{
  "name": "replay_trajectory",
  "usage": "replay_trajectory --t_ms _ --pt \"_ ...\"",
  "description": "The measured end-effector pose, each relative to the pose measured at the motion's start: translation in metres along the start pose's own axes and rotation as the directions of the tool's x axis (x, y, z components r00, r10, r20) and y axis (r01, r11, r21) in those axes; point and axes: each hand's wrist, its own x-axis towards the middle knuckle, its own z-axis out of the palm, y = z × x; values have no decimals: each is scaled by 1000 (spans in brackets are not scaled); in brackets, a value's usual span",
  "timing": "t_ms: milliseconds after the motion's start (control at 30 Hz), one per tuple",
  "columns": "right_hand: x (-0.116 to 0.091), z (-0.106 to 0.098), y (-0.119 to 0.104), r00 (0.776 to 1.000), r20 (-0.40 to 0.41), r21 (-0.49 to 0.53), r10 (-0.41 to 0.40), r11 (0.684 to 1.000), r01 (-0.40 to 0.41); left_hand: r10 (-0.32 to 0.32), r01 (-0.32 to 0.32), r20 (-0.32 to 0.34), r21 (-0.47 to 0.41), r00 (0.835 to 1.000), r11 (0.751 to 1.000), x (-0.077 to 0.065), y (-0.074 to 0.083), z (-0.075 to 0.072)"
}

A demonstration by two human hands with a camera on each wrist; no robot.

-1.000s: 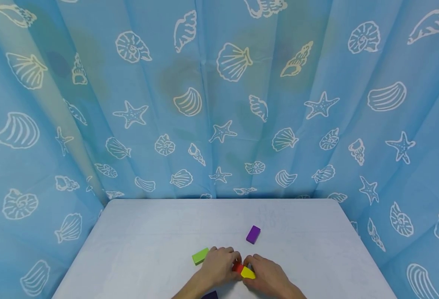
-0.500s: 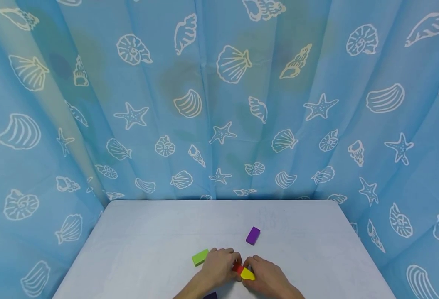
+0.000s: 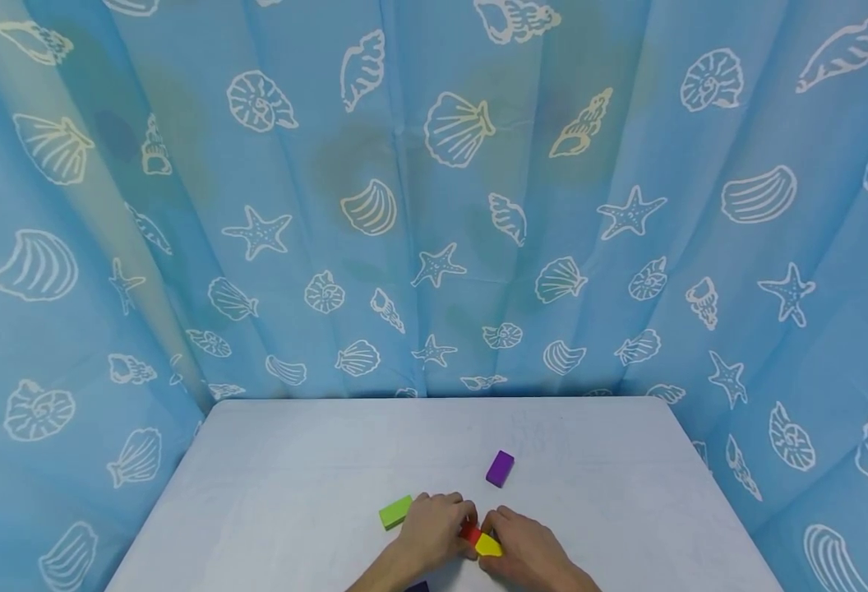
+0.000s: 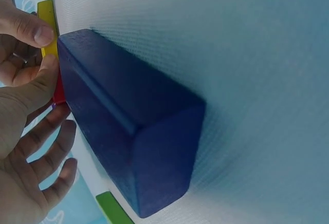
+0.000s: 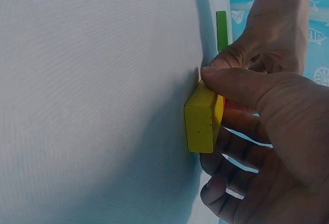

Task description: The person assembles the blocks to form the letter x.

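Note:
In the head view my left hand (image 3: 432, 528) pinches a red block (image 3: 470, 533) between thumb and fingers, low over the white table. My right hand (image 3: 526, 549) pinches a yellow block (image 3: 488, 546) by its sides. The two blocks meet end to end between the hands. From the right wrist, the yellow block (image 5: 200, 118) shows its near end, with the thumb along its top edge and fingers behind. The left wrist view has the red block (image 4: 59, 91) mostly covered by fingers, while the other fingers spread loosely past it.
A dark blue block (image 4: 121, 116) lies close to the left wrist. Just left of the left hand is a lime green block (image 3: 395, 512). Farther back lies a purple block (image 3: 500, 469). A blue shell-print curtain (image 3: 434, 205) hangs behind the table (image 3: 293, 444).

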Motion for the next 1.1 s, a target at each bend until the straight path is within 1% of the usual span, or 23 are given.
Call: replay_trajectory --t_ms 200,333,467,600,733,900,1100 --pt "0 0 -1 1000 -11 5 20 1000 -20 -12 12 17 -9 1000 1000 1 -1 0" --pt "0 1 -2 999 -22 22 47 999 -47 6 -6 5 -4 1000 1000 0 -1 0" --pt "2 1 -3 997 -9 90 78 993 -77 17 -17 -7 3 1000 1000 -1 0 0" --pt "3 1 -5 996 16 156 87 984 -89 17 -17 -12 4 1000 1000 0 -1 2" --pt "4 1 -5 996 34 158 87 983 -91 9 -9 -3 4 1000 1000 1 -1 4" --pt "5 -2 -5 994 61 132 94 986 -101 1 -1 4 6 1000 1000 2 -1 5" --pt "5 -6 -4 992 79 174 102 978 -115 -4 4 0 12 1000 1000 1 -1 5"
